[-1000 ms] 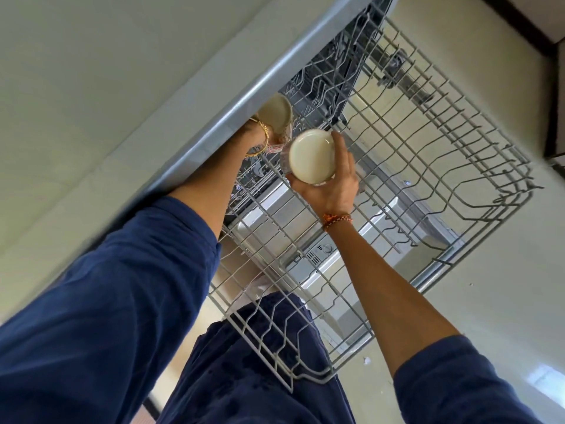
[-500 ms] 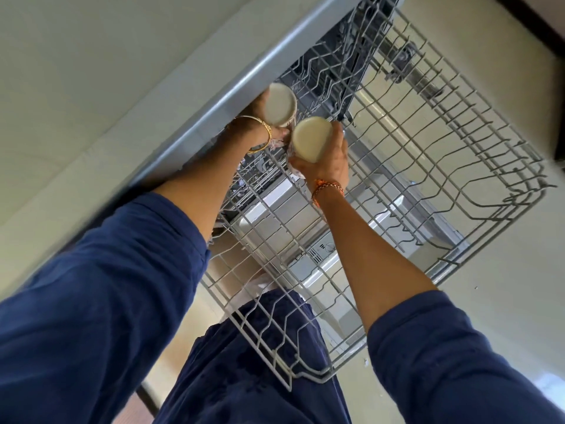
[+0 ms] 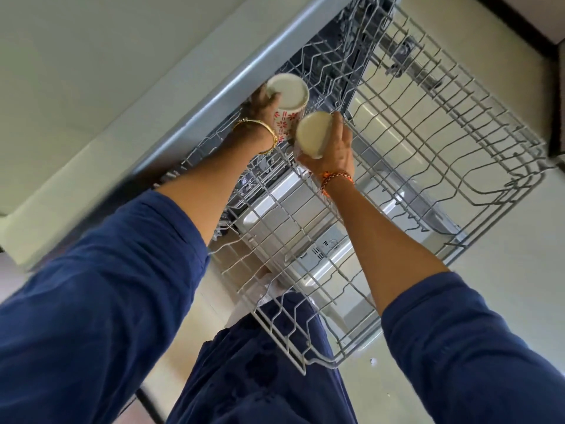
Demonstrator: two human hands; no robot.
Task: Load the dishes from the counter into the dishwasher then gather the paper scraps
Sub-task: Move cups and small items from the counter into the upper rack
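Note:
A grey wire dishwasher rack is pulled out over the open dishwasher door. My left hand grips a white cup with a red flower pattern, turned upside down so its pale base faces me, at the rack's far left corner. Right beside it, my right hand holds a second cup, also base up, low over the wires. The two cups nearly touch. Whether either one rests on the rack cannot be told.
The counter edge runs diagonally just left of the rack, close over my left hand. Pale floor lies to the right, with a small white scrap by the rack's near corner. My blue clothing fills the bottom of the view.
Both hands have pushed further toward the rack's back left corner with their cups. The left cup has tipped so its patterned side shows.

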